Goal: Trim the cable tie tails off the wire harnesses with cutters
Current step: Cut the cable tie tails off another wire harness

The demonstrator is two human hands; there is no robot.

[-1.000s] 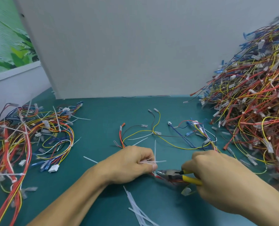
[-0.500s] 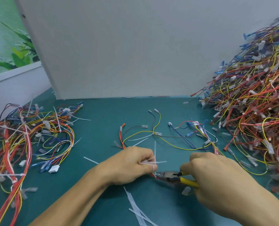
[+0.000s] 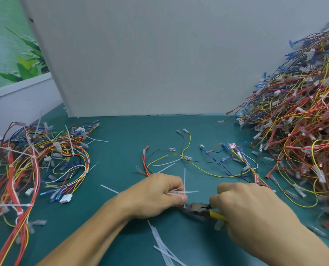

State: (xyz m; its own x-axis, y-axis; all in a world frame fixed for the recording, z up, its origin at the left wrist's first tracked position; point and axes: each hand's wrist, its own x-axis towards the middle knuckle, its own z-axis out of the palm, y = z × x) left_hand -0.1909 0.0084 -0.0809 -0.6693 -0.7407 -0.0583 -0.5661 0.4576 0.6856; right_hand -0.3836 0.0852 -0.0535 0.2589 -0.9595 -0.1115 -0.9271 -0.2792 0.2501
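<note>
My left hand (image 3: 156, 194) is closed on a wire harness (image 3: 186, 160) of red, yellow, blue and brown wires that spreads across the green table. White cable tie tails (image 3: 184, 190) stick up and sideways from between its fingers. My right hand (image 3: 252, 210) grips yellow-handled cutters (image 3: 200, 208). The cutter jaws point left and sit right under my left fingertips, at the base of a tie tail. Whether the jaws touch the tail is hidden.
A tall heap of harnesses (image 3: 298, 120) fills the right side. A flatter pile of harnesses with ties (image 3: 35, 164) lies at the left. Cut white tails (image 3: 163, 244) lie near the front edge. A grey panel (image 3: 150, 54) stands behind.
My right hand has pushed the cutters slightly left, closer to my left fingertips. My left hand has stayed put.
</note>
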